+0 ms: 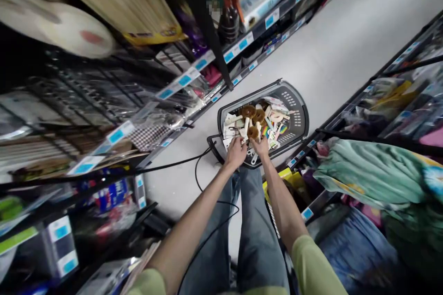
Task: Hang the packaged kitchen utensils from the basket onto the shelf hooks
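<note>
Left hand [236,152] and right hand [261,146] reach over the basket's near side, next to each other, fingers curled among its goods – whether either grips something, I cannot tell. The step in hand seems to be handling those loose pieces; a next move would call for parting one from its neighbours with the fingertips, without dragging the rest.

Nearest the right hand is a brown brush [253,132], by its look, just beyond its fingertips. White cards [229,122] lie beyond the left. Further off, two more brown heads [248,111] and rainbow pieces [265,131] crowd the basket [300,101] – its far end bare. It sits on the pale floor [346,41], between stocked shelves.
</note>
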`<control>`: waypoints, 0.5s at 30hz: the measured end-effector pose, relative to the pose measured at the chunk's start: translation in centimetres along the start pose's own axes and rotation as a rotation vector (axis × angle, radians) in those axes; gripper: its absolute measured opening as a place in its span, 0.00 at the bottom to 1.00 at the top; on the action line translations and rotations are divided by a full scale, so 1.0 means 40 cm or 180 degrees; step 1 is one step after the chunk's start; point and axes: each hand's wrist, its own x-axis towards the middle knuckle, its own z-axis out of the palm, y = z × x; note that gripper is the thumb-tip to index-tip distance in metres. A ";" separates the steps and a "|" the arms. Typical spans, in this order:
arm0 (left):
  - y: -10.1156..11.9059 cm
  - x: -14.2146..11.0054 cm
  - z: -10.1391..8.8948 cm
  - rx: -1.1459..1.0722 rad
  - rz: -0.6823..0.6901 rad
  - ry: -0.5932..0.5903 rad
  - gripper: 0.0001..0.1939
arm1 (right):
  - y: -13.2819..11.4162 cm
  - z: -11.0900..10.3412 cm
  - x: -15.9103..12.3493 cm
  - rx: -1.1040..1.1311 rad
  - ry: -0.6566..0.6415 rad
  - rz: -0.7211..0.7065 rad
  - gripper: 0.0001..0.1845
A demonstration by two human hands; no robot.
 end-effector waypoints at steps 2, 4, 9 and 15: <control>-0.012 0.107 0.046 0.0265 -0.0004 -0.0017 0.17 | -0.008 0.030 0.028 -0.0241 -0.0153 0.0204 0.40; -0.021 0.199 0.094 0.0556 -0.0077 -0.0051 0.18 | -0.011 0.049 0.043 -0.0339 -0.0256 0.0314 0.39; -0.039 0.346 0.182 0.1244 -0.0445 -0.0171 0.21 | -0.006 0.060 0.048 -0.0755 -0.0548 0.0204 0.34; -0.030 0.390 0.148 0.1671 -0.0705 -0.0365 0.22 | -0.023 0.057 0.046 -0.0815 -0.0655 0.0306 0.31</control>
